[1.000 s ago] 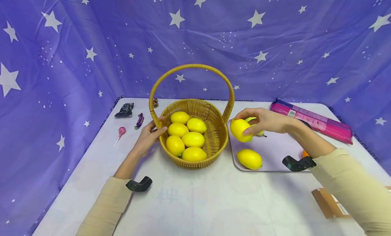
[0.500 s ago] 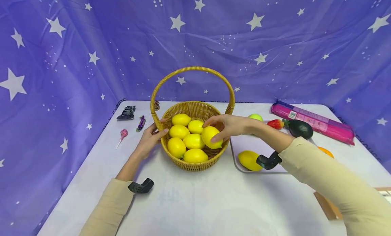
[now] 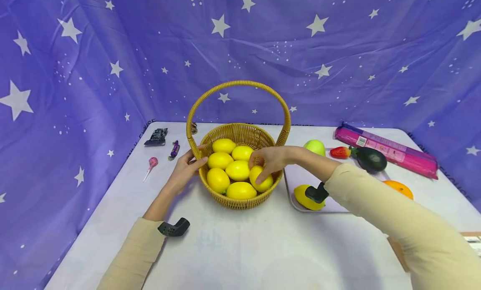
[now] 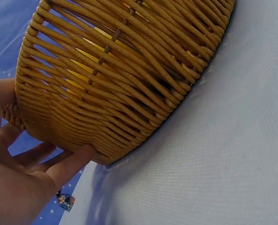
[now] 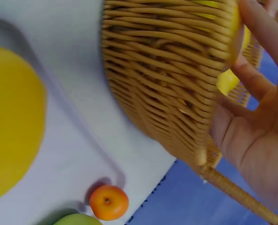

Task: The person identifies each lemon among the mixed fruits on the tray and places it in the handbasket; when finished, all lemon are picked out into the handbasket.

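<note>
A yellow wicker basket (image 3: 240, 204) with a tall arched handle stands mid-table, holding several lemons (image 3: 238, 170). My left hand (image 3: 183, 172) grips its left side by the handle's base, thumb at the rim; in the left wrist view the fingers (image 4: 66, 168) lie against the outer weave. My right hand (image 3: 276, 158) reaches over the right rim and holds a lemon (image 3: 266, 185) down inside, thumb on its near face. The right wrist view shows that hand (image 5: 260, 112) beyond the basket wall, fingertips partly hidden. Another lemon (image 3: 305, 200) lies on the lilac tray (image 3: 300, 175).
On and around the tray are a green apple (image 3: 315, 147), a strawberry (image 3: 340, 152), a dark green oval fruit (image 3: 371, 160) and an orange (image 3: 400, 190). Behind lies a pink package (image 3: 391, 152). Left are a lollipop (image 3: 152, 162) and wrapped candies (image 3: 174, 150). A cardboard box (image 3: 399, 252) sits front right.
My right hand has carried the lemon leftward from over the tray and lowered it into the basket's right side. My left hand has kept its grip on the basket.
</note>
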{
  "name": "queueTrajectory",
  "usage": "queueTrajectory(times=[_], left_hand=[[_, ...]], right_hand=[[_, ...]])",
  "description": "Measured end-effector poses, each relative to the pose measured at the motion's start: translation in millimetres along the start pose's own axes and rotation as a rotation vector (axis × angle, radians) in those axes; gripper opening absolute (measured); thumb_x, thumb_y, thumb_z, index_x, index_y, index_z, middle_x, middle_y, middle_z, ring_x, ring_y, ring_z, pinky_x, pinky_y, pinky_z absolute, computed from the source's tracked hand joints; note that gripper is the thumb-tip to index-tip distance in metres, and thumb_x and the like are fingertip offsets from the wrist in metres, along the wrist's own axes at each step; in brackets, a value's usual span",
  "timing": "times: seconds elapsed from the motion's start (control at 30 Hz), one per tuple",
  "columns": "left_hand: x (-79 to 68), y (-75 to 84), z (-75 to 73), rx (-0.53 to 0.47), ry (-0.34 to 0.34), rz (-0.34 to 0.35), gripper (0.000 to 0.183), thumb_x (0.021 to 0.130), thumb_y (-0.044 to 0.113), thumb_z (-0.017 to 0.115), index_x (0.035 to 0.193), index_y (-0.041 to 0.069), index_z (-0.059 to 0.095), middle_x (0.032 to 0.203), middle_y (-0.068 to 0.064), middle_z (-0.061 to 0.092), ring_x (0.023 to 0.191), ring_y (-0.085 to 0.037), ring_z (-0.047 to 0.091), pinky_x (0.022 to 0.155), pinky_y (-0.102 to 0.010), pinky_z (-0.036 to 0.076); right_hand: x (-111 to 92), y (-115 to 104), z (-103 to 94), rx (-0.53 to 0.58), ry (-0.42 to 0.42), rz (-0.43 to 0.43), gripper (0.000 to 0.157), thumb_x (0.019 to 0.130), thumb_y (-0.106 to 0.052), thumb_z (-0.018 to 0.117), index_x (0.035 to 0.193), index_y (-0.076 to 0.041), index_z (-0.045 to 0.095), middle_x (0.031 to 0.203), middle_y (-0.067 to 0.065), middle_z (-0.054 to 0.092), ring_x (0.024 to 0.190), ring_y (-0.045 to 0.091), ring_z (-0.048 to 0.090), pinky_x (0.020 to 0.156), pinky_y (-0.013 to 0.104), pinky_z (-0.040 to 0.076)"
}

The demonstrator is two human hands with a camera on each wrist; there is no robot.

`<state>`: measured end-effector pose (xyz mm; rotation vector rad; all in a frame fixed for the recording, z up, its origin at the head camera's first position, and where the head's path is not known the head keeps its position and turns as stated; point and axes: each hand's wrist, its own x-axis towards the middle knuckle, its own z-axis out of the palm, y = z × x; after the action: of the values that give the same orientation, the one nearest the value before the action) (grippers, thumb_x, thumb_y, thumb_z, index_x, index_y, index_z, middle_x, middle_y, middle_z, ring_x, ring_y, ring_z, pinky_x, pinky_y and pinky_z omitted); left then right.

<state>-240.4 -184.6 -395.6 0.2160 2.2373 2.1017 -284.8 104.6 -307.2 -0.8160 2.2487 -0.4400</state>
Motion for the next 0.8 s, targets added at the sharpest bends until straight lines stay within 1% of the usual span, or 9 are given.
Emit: queueTrajectory(times=[0.13,0.2,0.3,0.43,0.57,0.67,0.73,0.8], left_hand=[[-0.1,-0.6,-0.6,-0.007,-0.008,-0.001,0.052,0.099,0.012,0.054,0.147,0.001,0.036,0.145,-0.024,0.037,0.125,-0.041,0.047,0.085,-0.036,0.055],[0.0,-0.5,-0.5,-0.008,-0.01,-0.002,0.052,0.099,0.012,0.054,0.147,0.001,0.036,0.145,-0.024,0.037,0.125,-0.041,0.047,0.085,-0.036,0.055],[0.4,0.2,-0.8,-0.004,-0.01,0.0,0.052,0.099,0.012,0.054,0.147,0.001,0.036,0.144,-0.025,0.037,0.124,-0.042,0.047,0.084,-0.035,0.055],[0.9,0.1,0.2,0.002,-0.007,0.0,0.052,0.099,0.013,0.054,0.147,0.001,0.036,0.144,-0.025,0.038,0.123,-0.041,0.048,0.082,-0.033,0.056],[1.1,0.3,0.2,0.002,-0.002,-0.002,0.051,0.099,0.012,0.054,0.146,0.001,0.037,0.143,-0.025,0.039,0.122,-0.041,0.048,0.081,-0.032,0.056],[1.2,0.2,-0.1,-0.006,0.002,-0.004,0.051,0.099,0.012,0.054,0.146,0.002,0.037,0.143,-0.025,0.039,0.122,-0.041,0.048,0.08,-0.031,0.056],[1.2,0.1,-0.1,-0.011,0.002,-0.006,0.051,0.099,0.011,0.054,0.146,0.002,0.037,0.143,-0.024,0.039,0.123,-0.041,0.048,0.08,-0.031,0.056],[1.2,-0.2,-0.1,-0.013,0.002,-0.008,0.051,0.099,0.012,0.054,0.146,0.002,0.037,0.143,-0.024,0.039,0.123,-0.041,0.048,0.08,-0.03,0.056]], right_hand=[[6.4,-0.6,1.7,-0.019,-0.03,0.045,0.047,0.081,-0.037,0.079,0.12,-0.02,0.057,0.122,0.005,0.05,0.104,0.023,0.045,0.08,0.033,0.043],[5.8,-1.2,0.8,-0.016,-0.036,0.049,0.047,0.082,-0.035,0.078,0.121,-0.019,0.058,0.122,0.005,0.05,0.104,0.023,0.046,0.081,0.033,0.044],[0.7,-2.1,-3.2,0.051,-0.041,0.044,0.047,0.084,-0.028,0.078,0.124,-0.017,0.057,0.122,0.008,0.053,0.101,0.022,0.053,0.082,0.031,0.049],[-12.5,-0.1,-12.1,0.209,-0.067,0.015,0.049,0.088,-0.018,0.074,0.131,-0.01,0.053,0.127,0.016,0.052,0.101,0.022,0.061,0.083,0.033,0.055],[-29.8,6.6,-22.9,0.316,-0.094,-0.037,0.05,0.091,-0.017,0.07,0.136,-0.01,0.048,0.134,0.019,0.047,0.112,0.025,0.056,0.088,0.037,0.054],[-45.4,16.7,-28.5,0.35,-0.086,-0.082,0.053,0.091,-0.019,0.069,0.138,-0.011,0.046,0.135,0.016,0.047,0.118,0.028,0.052,0.092,0.04,0.052],[-56.5,26.3,-30.1,0.352,-0.071,-0.111,0.055,0.092,-0.02,0.068,0.141,-0.009,0.044,0.135,0.015,0.048,0.121,0.029,0.049,0.095,0.04,0.05],[-66.4,37.7,-29.4,0.37,-0.051,-0.115,0.057,0.091,-0.02,0.068,0.141,-0.007,0.043,0.135,0.014,0.049,0.122,0.029,0.049,0.096,0.04,0.048]])
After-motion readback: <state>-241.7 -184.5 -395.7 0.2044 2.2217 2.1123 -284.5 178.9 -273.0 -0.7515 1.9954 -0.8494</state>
